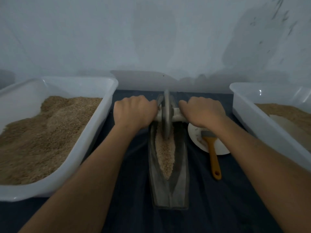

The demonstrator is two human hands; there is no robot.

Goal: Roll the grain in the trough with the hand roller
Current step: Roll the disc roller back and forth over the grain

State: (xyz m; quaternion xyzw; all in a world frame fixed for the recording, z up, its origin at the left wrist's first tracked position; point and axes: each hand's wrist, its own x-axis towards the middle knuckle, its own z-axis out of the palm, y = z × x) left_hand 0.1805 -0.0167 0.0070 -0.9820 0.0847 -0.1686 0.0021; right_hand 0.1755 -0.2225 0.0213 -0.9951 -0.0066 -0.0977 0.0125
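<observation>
Head view: no writing or brand can be read on anything here. A dark trough [170,187] lies lengthwise on a dark blue cloth [218,207], its far end near the pale wall [151,39]. Grain [165,153] fills its channel in a long tapered strip. The roller [166,113], a grey disc on a pale cross handle, stands upright in the channel toward the far end, its lower edge down in the grain. The left hand [133,112] is clenched round the handle's left end; the right hand [201,111] grasps the right end, both knuckles up.

A white tub [94,132] heaped with brown grain sits left of the trough, and a second tub [249,118], partly filled, sits right. Between trough and right tub lies a white plate [195,137], partly covered by the right wrist, with a yellow-handled brush [212,153] resting across it, handle pointing toward the viewer.
</observation>
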